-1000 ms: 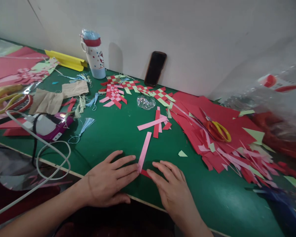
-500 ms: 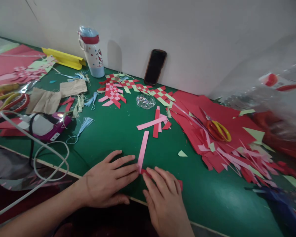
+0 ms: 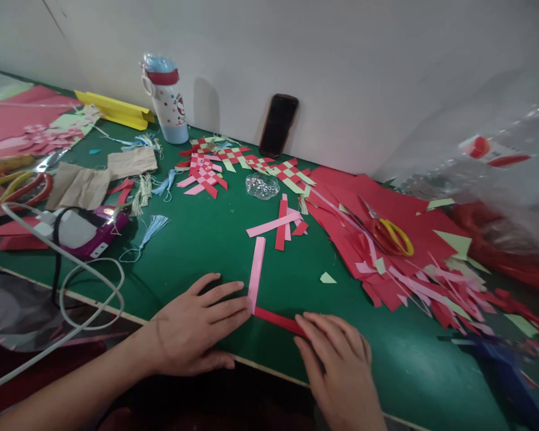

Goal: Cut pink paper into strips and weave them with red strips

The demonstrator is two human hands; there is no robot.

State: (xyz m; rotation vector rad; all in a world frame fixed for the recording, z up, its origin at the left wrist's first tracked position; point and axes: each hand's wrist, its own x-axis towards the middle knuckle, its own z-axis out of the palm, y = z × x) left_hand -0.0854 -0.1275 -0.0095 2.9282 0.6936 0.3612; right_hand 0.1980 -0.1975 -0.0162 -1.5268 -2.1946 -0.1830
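Observation:
A pink paper strip (image 3: 256,269) stands away from me on the green table, meeting a red paper strip (image 3: 276,319) at a corner near the front edge. My left hand (image 3: 197,329) lies flat with fingers extended, its fingertips pressing that corner. At the red strip's right part, my right hand (image 3: 341,362) has its fingers closed together over the strip, with the thumb beside it; the strip's far end is hidden. Just beyond are a few loose pink and red strips, including a crossing pink strip (image 3: 269,225).
Woven paper pieces (image 3: 206,176), a dish of small beads (image 3: 263,186), a phone (image 3: 278,126) and a bottle (image 3: 166,102) stand or lie toward the wall. Red sheets, scraps and scissors (image 3: 391,235) are at right. Tassels (image 3: 155,226), a purple device (image 3: 105,230) and a white cable (image 3: 87,257) are at left.
My right hand has slid to the right along the red strip, uncovering its part near the corner. The left hand stays on the corner. The pink strip has tilted slightly more upright.

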